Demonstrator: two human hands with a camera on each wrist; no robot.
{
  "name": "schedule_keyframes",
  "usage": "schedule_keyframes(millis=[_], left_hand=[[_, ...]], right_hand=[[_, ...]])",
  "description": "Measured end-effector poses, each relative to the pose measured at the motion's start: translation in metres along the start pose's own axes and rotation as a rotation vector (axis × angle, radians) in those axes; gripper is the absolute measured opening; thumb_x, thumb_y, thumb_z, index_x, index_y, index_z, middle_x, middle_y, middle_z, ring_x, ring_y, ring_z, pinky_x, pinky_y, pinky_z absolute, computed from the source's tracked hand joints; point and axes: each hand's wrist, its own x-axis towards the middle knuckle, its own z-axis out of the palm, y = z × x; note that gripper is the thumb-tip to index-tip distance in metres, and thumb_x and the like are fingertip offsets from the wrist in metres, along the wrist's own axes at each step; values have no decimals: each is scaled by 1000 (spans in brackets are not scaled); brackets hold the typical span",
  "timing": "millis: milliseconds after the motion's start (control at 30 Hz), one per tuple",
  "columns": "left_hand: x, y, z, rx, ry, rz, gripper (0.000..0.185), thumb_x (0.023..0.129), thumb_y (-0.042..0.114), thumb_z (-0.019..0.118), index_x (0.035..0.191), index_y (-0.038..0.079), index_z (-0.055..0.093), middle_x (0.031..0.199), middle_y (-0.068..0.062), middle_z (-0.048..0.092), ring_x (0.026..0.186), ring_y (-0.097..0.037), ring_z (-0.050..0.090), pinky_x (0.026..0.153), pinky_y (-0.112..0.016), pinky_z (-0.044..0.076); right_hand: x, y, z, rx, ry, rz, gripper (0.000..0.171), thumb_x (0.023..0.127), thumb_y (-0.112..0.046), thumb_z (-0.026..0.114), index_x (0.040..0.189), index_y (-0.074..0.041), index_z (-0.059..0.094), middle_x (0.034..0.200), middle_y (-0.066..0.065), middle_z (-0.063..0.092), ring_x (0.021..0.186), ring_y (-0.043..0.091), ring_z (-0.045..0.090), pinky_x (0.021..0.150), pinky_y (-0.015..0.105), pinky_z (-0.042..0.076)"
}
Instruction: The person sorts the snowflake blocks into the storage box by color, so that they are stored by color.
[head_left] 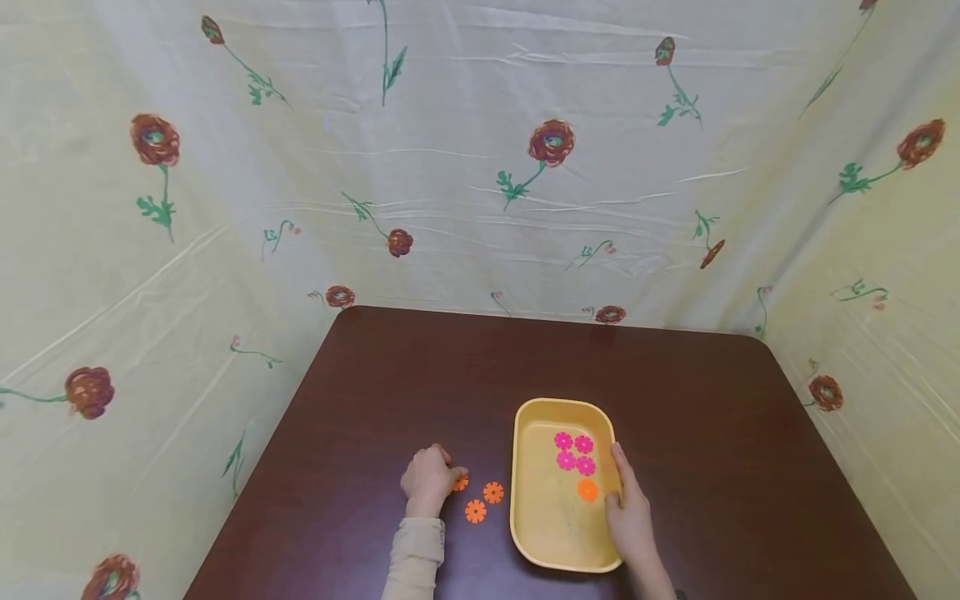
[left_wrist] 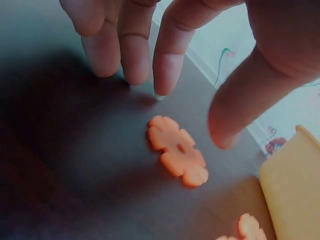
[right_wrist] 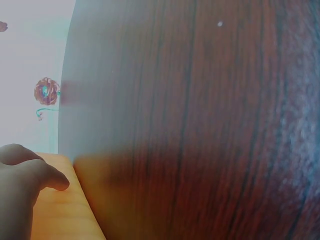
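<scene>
My left hand [head_left: 444,473] hovers over an orange flower-shaped disc [head_left: 460,482] on the dark wooden table [head_left: 390,392]. In the left wrist view the bent fingers [left_wrist: 162,75] and thumb straddle that disc [left_wrist: 177,150] without touching it, and it lies flat. Two more orange discs [head_left: 492,492] [head_left: 475,511] lie just to its right. A yellow tray [head_left: 525,525] holds several pink discs [head_left: 574,452] and one orange disc [head_left: 588,490]. My right hand [head_left: 618,482] grips the tray's right rim, thumb over the edge. In the right wrist view a finger [right_wrist: 35,175] lies on the rim [right_wrist: 65,215].
A floral cloth [head_left: 480,167] walls in the table on the left, back and right. The tabletop stretches bare behind the tray and on its right side [head_left: 750,433]. The table's rounded far corners meet the cloth.
</scene>
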Motion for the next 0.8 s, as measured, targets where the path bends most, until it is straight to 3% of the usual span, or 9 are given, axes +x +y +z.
schedule_keyframes(millis=[467, 800], left_hand=[[-12, -7, 12, 56, 105, 80, 42, 61, 33, 83, 87, 11, 59, 84, -10, 54, 77, -30, 53, 62, -46, 44], [-12, -10, 19, 62, 135, 89, 34, 61, 28, 84, 75, 12, 58, 78, -7, 51, 74, -28, 51, 62, -45, 44]], right_hand=[[1, -3, -1, 14, -42, 48, 65, 84, 14, 39, 143, -11, 30, 149, 5, 26, 135, 28, 25, 105, 44, 21], [1, -1, -1, 10, -20, 25, 65, 83, 15, 40, 142, -11, 32, 148, 6, 29, 133, 30, 27, 104, 45, 22]])
